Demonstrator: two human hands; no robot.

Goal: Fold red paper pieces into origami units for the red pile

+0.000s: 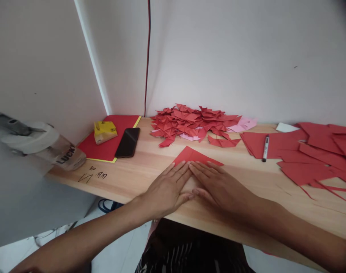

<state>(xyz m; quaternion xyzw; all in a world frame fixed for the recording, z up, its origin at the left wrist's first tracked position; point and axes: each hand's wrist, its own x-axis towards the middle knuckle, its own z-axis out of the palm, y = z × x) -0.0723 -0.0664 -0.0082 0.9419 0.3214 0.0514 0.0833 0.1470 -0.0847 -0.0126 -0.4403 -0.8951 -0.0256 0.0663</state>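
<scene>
A folded sheet of red paper (190,154) lies flat on the wooden table (150,167), its peak pointing away from me. My left hand (169,187) rests on its near edge at the left, fingers stretched out flat. On the right side of that edge my right hand (218,185) lies flat too, with its fingers extended. The fingertips of both hands meet at the middle of the edge, and the thumbs almost touch below. Part of the paper is hidden under the fingers.
Behind the sheet is a heap of folded red paper pieces (190,119). Red sheets (315,167) and a pen (265,148) lie to the right. Leftward are a black phone (128,142), a yellow packet (105,132) on a red folder (90,148), and a clear bottle (60,149).
</scene>
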